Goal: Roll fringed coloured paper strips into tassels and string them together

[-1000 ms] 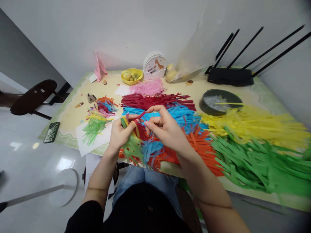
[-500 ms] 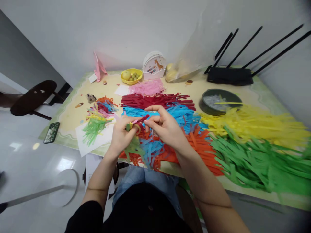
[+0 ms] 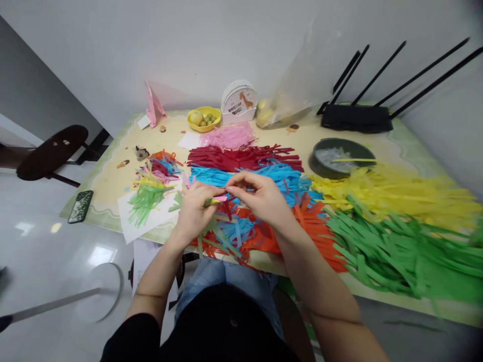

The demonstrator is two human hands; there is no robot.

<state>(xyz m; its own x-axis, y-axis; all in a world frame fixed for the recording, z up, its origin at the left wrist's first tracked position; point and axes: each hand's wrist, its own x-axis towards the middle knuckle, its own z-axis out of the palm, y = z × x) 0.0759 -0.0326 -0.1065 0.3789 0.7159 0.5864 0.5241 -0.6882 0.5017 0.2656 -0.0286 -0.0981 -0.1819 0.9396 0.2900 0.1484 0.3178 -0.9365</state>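
My left hand (image 3: 196, 208) is closed round a bundle of coloured paper strips (image 3: 218, 199), with green, yellow and pink showing past the fingers. My right hand (image 3: 258, 193) makes a pinch, its thumb and forefinger meeting the left fingertips on what looks like a dark red paper strip (image 3: 223, 210); the tips partly hide it. Below the hands spread loose blue and orange fringed paper (image 3: 317, 236). Bright blue fringe (image 3: 285, 176) and dark red fringe (image 3: 245, 158) lie just beyond them, pink fringe (image 3: 228, 136) farther back.
Yellow fringe (image 3: 400, 196) and green fringe (image 3: 407, 256) cover the right side. Behind stand a dark round tin (image 3: 345, 173) and a black router (image 3: 356, 118). Finished-looking small tassels (image 3: 147, 201) rest at left, by a phone (image 3: 80, 206) at the edge. A yellow fruit bowl (image 3: 204, 128) sits behind.
My two hands have come together at the fingertips. The dark red strip that stuck up between them now hangs lower, and the left hand has turned knuckles up.
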